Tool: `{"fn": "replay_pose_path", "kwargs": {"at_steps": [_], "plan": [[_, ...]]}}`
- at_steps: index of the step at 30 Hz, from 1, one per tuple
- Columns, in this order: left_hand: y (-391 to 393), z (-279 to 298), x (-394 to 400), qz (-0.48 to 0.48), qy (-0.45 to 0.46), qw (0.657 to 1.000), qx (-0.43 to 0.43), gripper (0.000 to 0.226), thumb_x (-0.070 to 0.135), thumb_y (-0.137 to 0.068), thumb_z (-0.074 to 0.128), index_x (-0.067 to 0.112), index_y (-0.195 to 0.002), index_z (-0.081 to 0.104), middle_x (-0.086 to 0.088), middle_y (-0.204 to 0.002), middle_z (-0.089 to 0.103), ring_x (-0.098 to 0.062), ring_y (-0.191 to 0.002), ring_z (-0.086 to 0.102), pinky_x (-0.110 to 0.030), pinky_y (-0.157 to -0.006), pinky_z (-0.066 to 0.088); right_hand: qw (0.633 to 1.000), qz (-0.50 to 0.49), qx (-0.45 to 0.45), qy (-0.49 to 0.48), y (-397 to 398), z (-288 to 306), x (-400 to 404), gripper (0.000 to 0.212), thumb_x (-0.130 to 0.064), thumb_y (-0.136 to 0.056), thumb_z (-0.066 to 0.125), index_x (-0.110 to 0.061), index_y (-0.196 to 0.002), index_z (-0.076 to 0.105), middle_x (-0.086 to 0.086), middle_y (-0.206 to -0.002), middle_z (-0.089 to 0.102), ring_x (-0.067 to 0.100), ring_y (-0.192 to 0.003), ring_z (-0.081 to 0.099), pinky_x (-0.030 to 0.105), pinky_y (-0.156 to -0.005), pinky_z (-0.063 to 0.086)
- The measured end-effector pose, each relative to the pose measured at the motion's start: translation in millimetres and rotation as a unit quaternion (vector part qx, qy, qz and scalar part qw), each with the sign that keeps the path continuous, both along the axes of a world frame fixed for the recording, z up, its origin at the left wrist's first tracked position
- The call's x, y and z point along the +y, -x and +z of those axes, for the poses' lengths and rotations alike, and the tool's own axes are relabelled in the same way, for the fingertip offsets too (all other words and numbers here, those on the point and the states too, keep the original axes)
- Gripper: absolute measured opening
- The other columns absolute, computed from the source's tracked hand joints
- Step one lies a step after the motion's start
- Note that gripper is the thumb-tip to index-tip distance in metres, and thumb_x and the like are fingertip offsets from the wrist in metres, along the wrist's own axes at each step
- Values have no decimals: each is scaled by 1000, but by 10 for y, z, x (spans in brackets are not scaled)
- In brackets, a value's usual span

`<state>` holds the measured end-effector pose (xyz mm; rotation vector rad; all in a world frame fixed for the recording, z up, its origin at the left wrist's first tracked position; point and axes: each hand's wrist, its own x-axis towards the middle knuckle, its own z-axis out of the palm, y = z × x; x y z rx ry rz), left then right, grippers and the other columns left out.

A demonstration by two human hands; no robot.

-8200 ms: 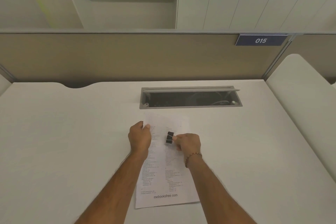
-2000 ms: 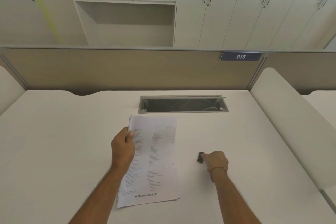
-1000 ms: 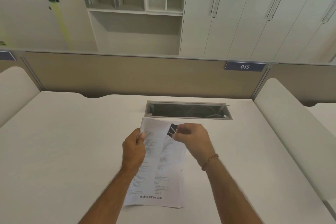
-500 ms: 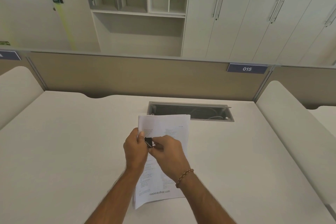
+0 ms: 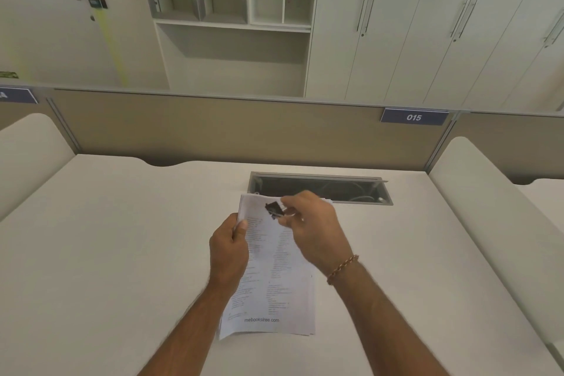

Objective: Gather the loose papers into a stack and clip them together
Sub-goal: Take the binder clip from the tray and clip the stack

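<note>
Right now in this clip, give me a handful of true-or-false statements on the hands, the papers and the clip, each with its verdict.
1. The left hand holds the papers at their left edge. True.
2. The right hand is empty. False: its fingers pinch the black clip.
3. The clip is near the top of the papers. True.
4. The clip lies on the desk apart from the papers. False: it is held in front of the top sheet.
5. The bracelet is on the left wrist. False: it is on the right wrist.
</note>
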<state>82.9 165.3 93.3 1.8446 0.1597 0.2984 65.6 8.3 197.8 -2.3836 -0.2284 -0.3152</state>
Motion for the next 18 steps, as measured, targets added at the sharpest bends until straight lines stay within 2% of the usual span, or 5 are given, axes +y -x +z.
{"fn": "replay_pose_path", "kwargs": {"at_steps": [2, 5, 9, 12, 18], "plan": [[9, 5, -21, -3, -6, 1000, -6, 26, 23, -106, 47, 18, -81, 55, -1, -77, 66, -19, -67, 60, -27, -60, 47, 998, 12, -39, 52, -80, 126, -86, 33, -10, -90, 69, -7, -123, 68, 6, -114, 69, 23, -109, 58, 26, -92, 47], [28, 38, -58, -14, -21, 1000, -8, 26, 24, -105, 49, 22, -79, 54, 1, -77, 66, -17, -67, 60, -23, -60, 45, 992, 34, -45, 115, -170, 274, -150, 33, -10, -94, 65, -7, -126, 66, 6, -116, 68, 24, -113, 51, 28, -92, 43], [48, 94, -120, -31, -26, 999, -21, 24, 24, -104, 49, 26, -82, 57, 6, -76, 64, -16, -68, 59, -22, -59, 45, 981, 67, -87, 162, -230, 390, -138, 26, -3, -91, 66, -1, -116, 71, 11, -102, 69, 27, -101, 54, 37, -86, 52], [36, 93, -147, -46, -18, 998, -28, 18, 25, -104, 49, 24, -94, 63, 6, -84, 69, -19, -77, 65, -28, -64, 52, 969, 97, -97, 207, -255, 432, -132, 23, -2, -90, 64, -1, -111, 73, 12, -97, 69, 28, -98, 55, 36, -80, 52], [69, 138, -188, -60, -22, 998, -30, 17, 21, -105, 49, 22, -99, 65, 10, -85, 68, -15, -76, 64, -21, -60, 47, 952, 121, -77, 270, -293, 547, -129, 22, -5, -92, 61, -6, -112, 69, 8, -102, 68, 23, -98, 53, 32, -76, 50]]}}
